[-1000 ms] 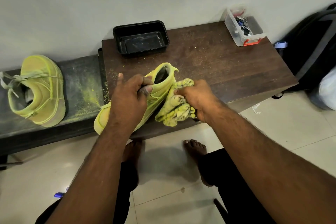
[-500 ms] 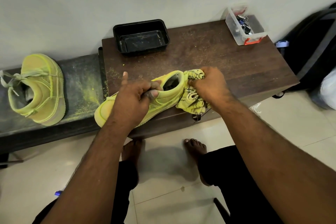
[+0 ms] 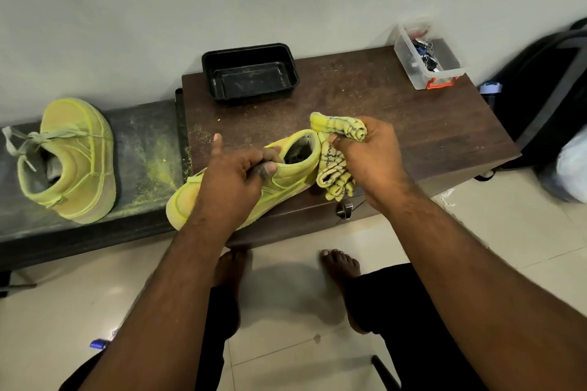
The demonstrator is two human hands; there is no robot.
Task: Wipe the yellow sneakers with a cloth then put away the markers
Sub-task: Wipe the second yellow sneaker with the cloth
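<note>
A yellow sneaker (image 3: 287,173) lies across the front edge of the brown wooden table (image 3: 397,124), toe to the left. My left hand (image 3: 236,176) grips it over the tongue, fingers curled into the opening. My right hand (image 3: 370,157) holds a bunched yellow cloth (image 3: 335,174) with dark stripes against the sneaker's heel. The second yellow sneaker (image 3: 73,162) stands on the dark bench (image 3: 143,143) at the left, heel toward me, laces loose. No markers can be made out.
An empty black tray (image 3: 251,73) sits at the table's back edge. A clear plastic box (image 3: 425,60) with keys and small items stands at the back right. Yellow dust lies on bench and table. A dark backpack (image 3: 546,98) leans at the right. Bare feet on floor tiles.
My right hand has carried the cloth from the sneaker's side up and round to its heel. The sneaker's heel end has shifted right under my left hand.
</note>
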